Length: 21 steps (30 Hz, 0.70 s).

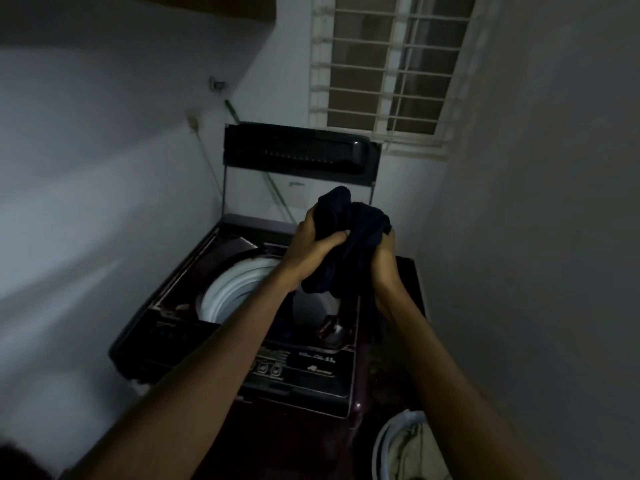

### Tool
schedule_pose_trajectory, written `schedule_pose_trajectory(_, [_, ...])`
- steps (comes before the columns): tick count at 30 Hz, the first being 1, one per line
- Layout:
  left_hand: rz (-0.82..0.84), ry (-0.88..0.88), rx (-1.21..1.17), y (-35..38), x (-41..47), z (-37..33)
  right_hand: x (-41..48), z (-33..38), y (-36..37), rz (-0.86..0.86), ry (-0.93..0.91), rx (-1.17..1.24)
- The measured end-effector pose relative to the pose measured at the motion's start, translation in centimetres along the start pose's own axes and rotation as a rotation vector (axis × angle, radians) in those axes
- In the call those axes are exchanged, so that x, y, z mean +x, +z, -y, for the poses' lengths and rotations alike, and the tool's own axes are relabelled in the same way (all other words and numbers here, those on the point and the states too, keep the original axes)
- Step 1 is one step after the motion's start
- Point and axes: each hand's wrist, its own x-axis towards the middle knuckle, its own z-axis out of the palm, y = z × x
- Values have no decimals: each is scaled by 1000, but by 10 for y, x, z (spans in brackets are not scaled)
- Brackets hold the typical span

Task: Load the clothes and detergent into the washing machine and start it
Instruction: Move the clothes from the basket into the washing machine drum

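A dark top-loading washing machine [311, 372] stands in the corner with its lid [301, 152] raised upright. Its white drum rim [225, 292] is exposed below my arms. Bunched between both hands above the drum opening is a dark navy garment [349, 233]. My left hand [311, 244] grips the cloth from the left, fingers curled into it. My right hand [382, 261] grips it from the right and underneath. Part of the garment hangs down towards the drum. The drum's inside is mostly hidden by my arms.
A white laundry basket [388, 441] with pale clothes stands on the floor at the lower right, beside the machine. Walls close in on the left and right. A barred window [384, 64] sits behind the machine. The control panel [277, 368] faces me.
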Motion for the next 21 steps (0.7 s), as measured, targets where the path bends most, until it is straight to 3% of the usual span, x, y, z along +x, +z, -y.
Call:
schedule_pose_trajectory(13, [-194,-121,43,-123,18,69,38,-68,133,182,269,135])
schedule_pose_trajectory(19, [-211,-222,146,-167,55,122,66,-98,177,160,394,184])
schedule_pose_trajectory(21, [-199,-255,151,-174,64,144,75,-107,180,160,411,88])
